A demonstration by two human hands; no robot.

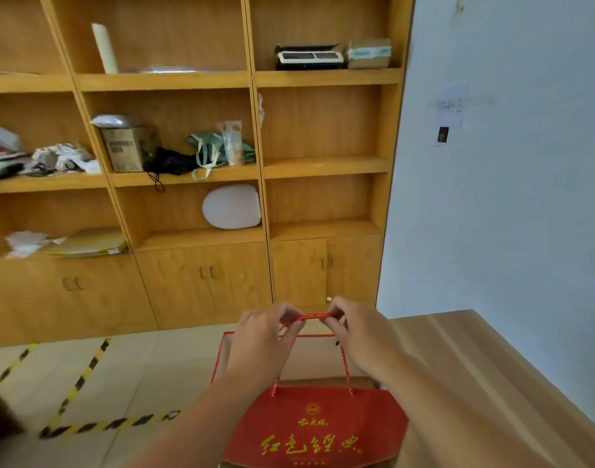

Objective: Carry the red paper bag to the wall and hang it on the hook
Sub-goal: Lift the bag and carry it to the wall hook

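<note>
Holding: left hand [262,342] and right hand [360,336] pinch the twisted red rope handle [311,316] between them, a short stretch of cord taut from one hand to the other.
Fingers: both sets curled narrow and closed on the cord; left fingers [289,320] and right fingers [335,317] nearly meet.
Red paper bag [309,430]: hangs below the hands, stiff matte red paper with gold brush-style characters and a round emblem; mouth open, pale lining visible inside.
Rope legs: two thin braided strands drop from the grip to the near panel's top edge.
Bag position: in the air, low centre of view, its right side over the edge of the desk [475,383].
Desk: light wood-grain top, smooth, straight-edged, against the wall.
Wall [526,197]: pale, flat paint, right of view.
Hook [442,135]: small dark square plate on the wall, well above and to the right of the bag; a faint paper note just above it.
Shelving [326,165]: honey-coloured wood, open compartments over cupboard doors, holding a cardboard box, cloth bags and a rounded white lid-like piece.
Floor [154,366]: pale tiles with yellow-black striped tape.
</note>
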